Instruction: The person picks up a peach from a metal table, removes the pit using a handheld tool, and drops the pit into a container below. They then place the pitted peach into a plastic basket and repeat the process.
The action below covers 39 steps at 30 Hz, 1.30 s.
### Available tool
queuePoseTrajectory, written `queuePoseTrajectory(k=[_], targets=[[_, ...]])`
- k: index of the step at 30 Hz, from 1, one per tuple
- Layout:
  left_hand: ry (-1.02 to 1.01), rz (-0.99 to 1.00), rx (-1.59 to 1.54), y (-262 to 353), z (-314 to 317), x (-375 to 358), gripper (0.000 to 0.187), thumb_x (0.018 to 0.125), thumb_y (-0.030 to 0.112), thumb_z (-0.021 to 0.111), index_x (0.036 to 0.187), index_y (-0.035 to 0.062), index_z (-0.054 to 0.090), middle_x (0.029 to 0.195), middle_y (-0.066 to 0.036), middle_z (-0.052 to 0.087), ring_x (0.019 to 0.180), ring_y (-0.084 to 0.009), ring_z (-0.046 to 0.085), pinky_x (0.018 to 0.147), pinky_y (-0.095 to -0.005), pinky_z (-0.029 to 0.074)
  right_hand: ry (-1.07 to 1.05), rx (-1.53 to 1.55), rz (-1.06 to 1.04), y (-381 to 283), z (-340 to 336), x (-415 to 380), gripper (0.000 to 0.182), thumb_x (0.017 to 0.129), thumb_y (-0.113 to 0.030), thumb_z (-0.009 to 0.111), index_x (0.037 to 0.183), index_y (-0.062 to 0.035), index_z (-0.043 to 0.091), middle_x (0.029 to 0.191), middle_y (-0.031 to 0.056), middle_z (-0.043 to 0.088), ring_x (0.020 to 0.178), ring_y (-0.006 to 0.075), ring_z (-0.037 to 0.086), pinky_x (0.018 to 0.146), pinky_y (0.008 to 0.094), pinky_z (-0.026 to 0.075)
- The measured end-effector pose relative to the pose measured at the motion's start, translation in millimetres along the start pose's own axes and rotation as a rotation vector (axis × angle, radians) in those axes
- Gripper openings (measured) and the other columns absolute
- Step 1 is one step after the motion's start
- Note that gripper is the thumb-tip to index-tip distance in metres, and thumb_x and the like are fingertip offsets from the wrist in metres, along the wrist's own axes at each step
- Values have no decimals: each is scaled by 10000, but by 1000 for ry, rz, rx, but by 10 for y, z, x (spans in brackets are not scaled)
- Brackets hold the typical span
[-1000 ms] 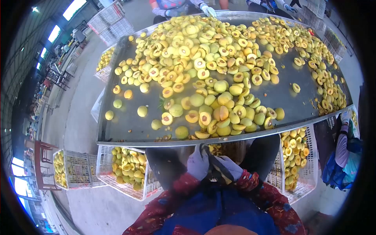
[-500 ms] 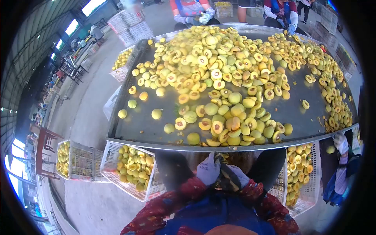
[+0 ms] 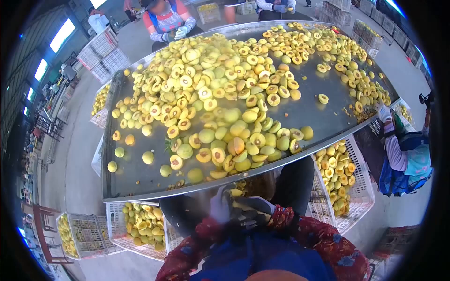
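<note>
My left hand [image 3: 220, 205], in a pale glove smeared by motion, is below the near edge of the metal table [image 3: 323, 140]. Close beside it, my right hand [image 3: 255, 205] wears a glove with dark-coated fingers. Those fingers are curled, and whatever they grip is hidden. Yellow fruit pieces [image 3: 238, 191] show just past the hands, over a brown container [image 3: 260, 185] between my knees. On the table lies a big heap of halved yellow-green fruit [image 3: 206, 70], many halves with brown pits. Whole and cut fruit [image 3: 234, 140] gather near the front edge.
Crates of cut fruit stand at my left [image 3: 145, 227] and right [image 3: 335, 180]. A co-worker [image 3: 171, 23] sits across the table, another person [image 3: 276, 7] at the far side. To the right, a co-worker's gloved hand [image 3: 383, 113] is at the table's corner. Stacked crates [image 3: 103, 54] stand behind.
My view has turned, so the table now slants and sits further left. Both my hands have shifted left in view and remain close together. The left one is now blurred.
</note>
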<state>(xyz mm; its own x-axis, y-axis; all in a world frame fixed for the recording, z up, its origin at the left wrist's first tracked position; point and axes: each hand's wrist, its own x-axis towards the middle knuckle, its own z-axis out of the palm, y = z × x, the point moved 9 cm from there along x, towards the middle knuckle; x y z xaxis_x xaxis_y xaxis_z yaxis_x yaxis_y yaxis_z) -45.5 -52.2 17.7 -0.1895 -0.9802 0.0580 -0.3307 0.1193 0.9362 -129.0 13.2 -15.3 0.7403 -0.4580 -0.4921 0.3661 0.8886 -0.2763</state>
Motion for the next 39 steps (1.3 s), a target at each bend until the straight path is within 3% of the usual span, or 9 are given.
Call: queuePoseTrajectory(k=[7, 8, 10, 12, 14, 17, 30, 33, 39], targets=[[112, -71, -487, -581, 67, -138, 387, 981, 328, 352, 1023, 3, 557, 924, -46, 573, 701, -139, 496, 683, -259, 459, -222, 321, 83, 207, -69, 183, 380, 958, -410, 383, 948, -62, 537, 522, -28, 434, 409, 88, 384, 406, 246, 317], [309, 148, 51, -129, -191, -156, 367, 972, 325, 396, 1054, -1, 544, 916, -52, 586, 737, -167, 537, 680, -293, 472, -430, 405, 94, 145, 110, 143, 391, 958, -413, 380, 954, -54, 536, 521, -25, 437, 404, 87, 387, 399, 245, 316], [574, -403, -751, -1113, -404, -354, 331, 934, 281, 497, 1092, -8, 522, 897, -84, 590, 790, -220, 581, 690, -344, 486, -566, 457, 68, 33, 210, 61, 404, 958, -419, 379, 967, -46, 534, 522, -19, 446, 396, 87, 394, 396, 244, 317], [571, 68, 757, 67, -1065, -418, 330, 898, 214, 526, 1122, -27, 502, 949, -176, 587, 857, -308, 582, 756, -399, 487, -431, 368, 3, -70, 84, 19, 410, 957, -425, 380, 981, -45, 531, 527, -10, 457, 388, 92, 402, 401, 242, 319], [627, -514, 439, -479, -1789, -752, 533, 864, 281, 560, 1282, -19, 422, 1140, -239, 531, 1026, -368, 543, 843, -413, 459, -244, 344, 39, 77, -248, 99, 410, 958, -428, 377, 992, -48, 528, 531, -7, 466, 382, 94, 405, 418, 238, 327], [708, -424, 1321, -131, -2118, -714, 424, 863, 341, 540, 1124, 7, 527, 1142, -228, 534, 1016, -410, 542, 843, -452, 451, -46, 271, 105, 178, -379, 120, 395, 957, -423, 389, 965, -58, 541, 534, -10, 470, 389, 95, 410, 442, 235, 342], [70, -315, 605, -1023, -845, 1382, 553, 804, 315, 634, 1188, -26, 427, 1079, -188, 597, 951, -328, 605, 773, -394, 501, 308, -416, -265, -117, -482, 60, 269, 953, -291, 482, 950, -33, 558, 674, 10, 542, 563, 82, 499, 515, 228, 403], [112, -148, -168, -1088, -875, 1015, 497, 844, 265, 604, 1217, -9, 423, 1045, -114, 606, 886, -214, 617, 695, -297, 514, 510, -1650, -966, -387, -373, -70, 296, 919, -243, 506, 1089, -7, 565, 960, 177, 583, 696, 268, 574, 625, 323, 475], [-44, -528, -765, -477, -347, 224, 420, 931, 327, 505, 1218, 22, 472, 1036, -77, 599, 883, -147, 605, 683, -254, 520, 522, -2218, -1225, -538, 650, -229, 307, 852, -205, 555, 1104, -31, 569, 1071, 282, 533, 682, 290, 569, 594, 356, 473]])
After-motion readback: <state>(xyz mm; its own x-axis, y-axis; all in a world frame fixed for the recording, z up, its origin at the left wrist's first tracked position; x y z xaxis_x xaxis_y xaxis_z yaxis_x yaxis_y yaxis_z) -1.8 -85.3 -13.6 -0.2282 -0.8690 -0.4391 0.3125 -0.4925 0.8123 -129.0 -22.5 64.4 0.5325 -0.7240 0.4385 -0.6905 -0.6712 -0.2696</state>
